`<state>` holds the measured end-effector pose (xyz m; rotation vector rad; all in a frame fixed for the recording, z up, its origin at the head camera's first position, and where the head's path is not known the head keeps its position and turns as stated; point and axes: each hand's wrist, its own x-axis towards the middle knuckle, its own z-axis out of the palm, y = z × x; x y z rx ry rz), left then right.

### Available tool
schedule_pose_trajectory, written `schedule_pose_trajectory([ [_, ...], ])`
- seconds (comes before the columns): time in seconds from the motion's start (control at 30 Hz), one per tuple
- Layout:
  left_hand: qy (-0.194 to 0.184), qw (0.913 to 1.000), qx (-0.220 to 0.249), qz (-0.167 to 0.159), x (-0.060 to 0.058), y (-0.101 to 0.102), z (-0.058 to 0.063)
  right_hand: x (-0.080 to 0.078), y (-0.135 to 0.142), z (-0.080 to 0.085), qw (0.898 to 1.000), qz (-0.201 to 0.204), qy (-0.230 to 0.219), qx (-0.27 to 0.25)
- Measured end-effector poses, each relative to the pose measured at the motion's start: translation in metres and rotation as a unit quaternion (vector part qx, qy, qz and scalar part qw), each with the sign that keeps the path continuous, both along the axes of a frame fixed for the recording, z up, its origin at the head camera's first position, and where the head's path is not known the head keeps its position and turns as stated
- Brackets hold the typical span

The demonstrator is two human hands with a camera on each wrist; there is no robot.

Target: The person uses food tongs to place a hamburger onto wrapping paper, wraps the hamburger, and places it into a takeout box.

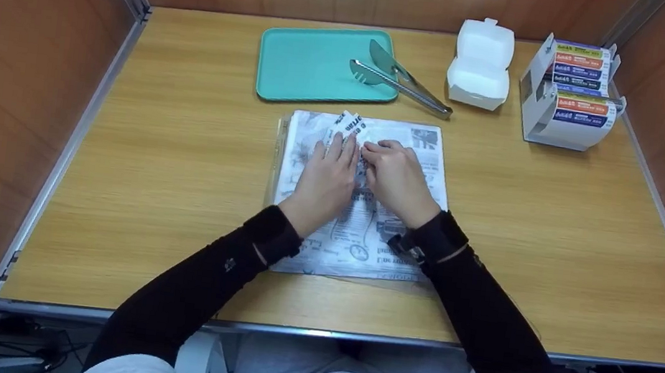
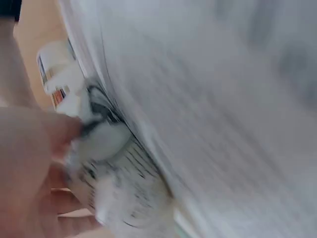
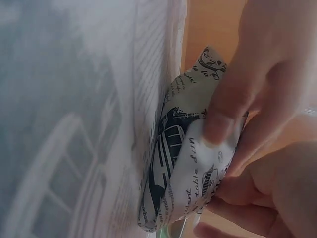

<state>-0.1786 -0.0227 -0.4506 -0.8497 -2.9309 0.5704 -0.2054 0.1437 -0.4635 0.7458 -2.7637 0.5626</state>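
Note:
On a stack of newsprint-patterned wrapping sheets (image 1: 357,245) lies a small packet folded from the same printed paper (image 1: 349,124); its contents are hidden. My left hand (image 1: 330,180) holds the packet from its left side, fingers stretched over it. Its thumb and fingers show against the paper in the left wrist view. From the other side, my right hand (image 1: 399,178) grips the packet, its thumb (image 3: 218,129) pressing on a paper flap in the right wrist view. Both hands are close together, and they cover much of the packet in the head view.
Behind the sheets lies a teal tray (image 1: 296,70) with metal tongs (image 1: 409,86) resting across its right edge. An open white clamshell box (image 1: 480,72) stands beside it. Further right is a white rack (image 1: 540,119) of colourful labelled packets. Wooden panels enclose the table.

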Motion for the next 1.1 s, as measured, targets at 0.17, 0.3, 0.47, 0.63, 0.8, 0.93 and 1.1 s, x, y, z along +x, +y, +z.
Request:
schedule_pose_trajectory([
  [0.17, 0.02, 0.999, -0.038, -0.01, 0.018, 0.013, -0.003, 0.001, 0.001, -0.002, 1.0, -0.008, 0.006, -0.009],
  [0.3, 0.014, 0.9978, 0.053, -0.037, 0.009, 0.005, -0.002, 0.002, 0.0, -0.004, 1.0, -0.018, -0.002, -0.003],
  [0.47, -0.075, 0.9755, 0.176, -0.108, -0.019, -0.027, 0.011, 0.001, 0.0, -0.006, 1.0, -0.003, -0.017, -0.006],
  [0.63, -0.156, 0.9537, 0.207, -0.152, -0.045, -0.054, 0.021, -0.003, 0.003, -0.003, 1.0, 0.008, -0.025, -0.012],
  [0.8, -0.129, 0.9512, 0.233, -0.156, -0.051, -0.061, 0.015, -0.004, 0.001, 0.002, 0.999, 0.001, -0.048, -0.004],
  [0.93, -0.07, 0.957, 0.263, -0.099, -0.048, -0.051, 0.007, -0.001, -0.001, 0.003, 0.999, -0.002, -0.017, -0.038],
  [1.1, -0.029, 0.958, 0.285, -0.019, -0.047, -0.034, 0.003, 0.001, -0.004, 0.0, 0.997, 0.014, 0.017, -0.079],
])
